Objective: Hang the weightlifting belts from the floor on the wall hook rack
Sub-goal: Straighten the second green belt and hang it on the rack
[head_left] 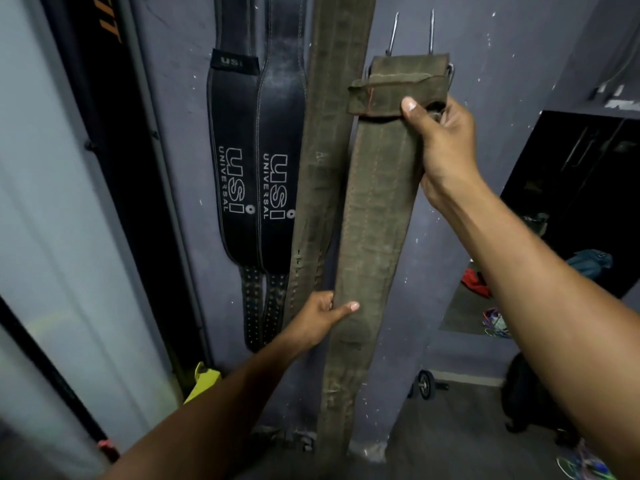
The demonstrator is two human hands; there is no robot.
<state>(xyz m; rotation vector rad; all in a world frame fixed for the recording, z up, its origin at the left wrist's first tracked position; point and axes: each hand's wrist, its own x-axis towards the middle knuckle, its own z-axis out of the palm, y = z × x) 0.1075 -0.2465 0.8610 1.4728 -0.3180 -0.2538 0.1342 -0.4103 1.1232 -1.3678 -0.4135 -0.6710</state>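
Printed in pale outline lettering, running down each face.
"USI UNIVERSAL" on left black belt (235, 174) and right black belt (277, 181); small "USI" tag (232, 61) at 12 o'clock of the left one.

The brown belt (375, 209) looks like rough, dull, worn cloth. The two black belts (256, 168) look like smooth, slightly shiny leather. The hooks (431, 31) are shiny metal.

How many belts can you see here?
4: two black belts hanging at left, an olive belt beside them, another olive belt held in both hands. More may be hidden.
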